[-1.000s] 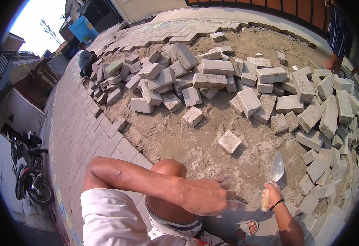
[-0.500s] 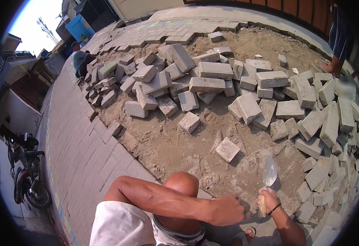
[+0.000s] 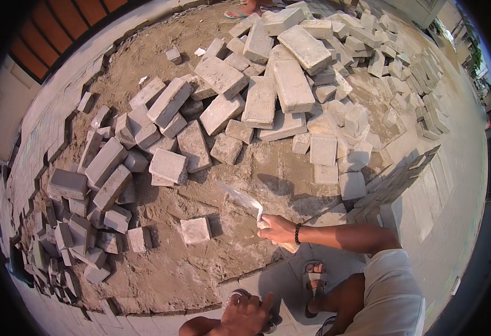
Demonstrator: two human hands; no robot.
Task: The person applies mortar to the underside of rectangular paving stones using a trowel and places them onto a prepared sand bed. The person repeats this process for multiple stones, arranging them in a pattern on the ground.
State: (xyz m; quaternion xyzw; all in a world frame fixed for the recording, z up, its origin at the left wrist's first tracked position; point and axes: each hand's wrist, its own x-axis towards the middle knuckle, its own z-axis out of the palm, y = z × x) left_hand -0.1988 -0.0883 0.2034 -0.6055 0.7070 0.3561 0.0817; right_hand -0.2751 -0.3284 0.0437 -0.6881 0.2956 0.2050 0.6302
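Steel trowel (image 3: 248, 200) in the right hand (image 3: 279, 229), over the near part of the sandy bed (image 3: 170, 274).
Right fingers are wrapped round the wooden handle (image 3: 288, 246), blade pointing toward the bed's far left; contact between blade and sand cannot be confirmed. Left hand (image 3: 245, 316) is low by the bed's near edge, where the paving (image 3: 285, 283) begins; its fingers stand apart, nothing visible in them. One loose block (image 3: 195, 231) lies left of the trowel; heaped blocks (image 3: 223, 78) lie beyond. Step in hand is judged to be trowel work on the sand; a next stroke would call for a low blade, clear of the block.
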